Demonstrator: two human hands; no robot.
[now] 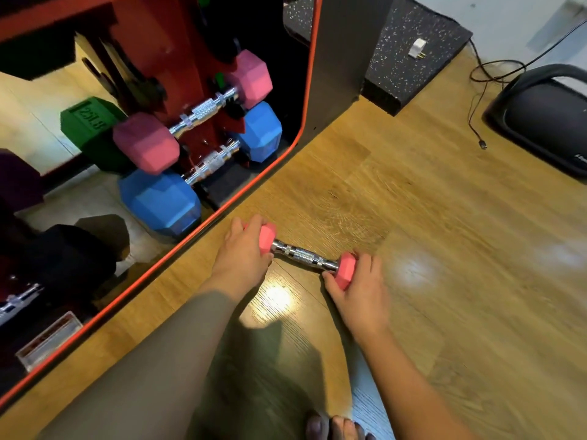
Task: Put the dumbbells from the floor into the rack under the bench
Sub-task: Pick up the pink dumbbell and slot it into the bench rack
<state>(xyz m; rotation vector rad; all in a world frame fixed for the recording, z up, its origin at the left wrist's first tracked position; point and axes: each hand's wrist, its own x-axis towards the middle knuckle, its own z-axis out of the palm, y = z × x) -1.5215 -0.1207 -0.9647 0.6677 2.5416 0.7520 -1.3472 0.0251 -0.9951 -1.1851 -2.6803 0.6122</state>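
A small dumbbell (306,256) with matte pink hexagonal heads and a knurled chrome handle lies on the glossy wood-grain floor (444,217), beside the rack (241,188). The left hand (243,252) and right hand (359,287) each clasp one head.

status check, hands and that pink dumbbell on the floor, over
Left hand grips one pink end, right hand grips the other. Pink dumbbell on the wood floor, beside the rack. Nothing between it and the rack opening.
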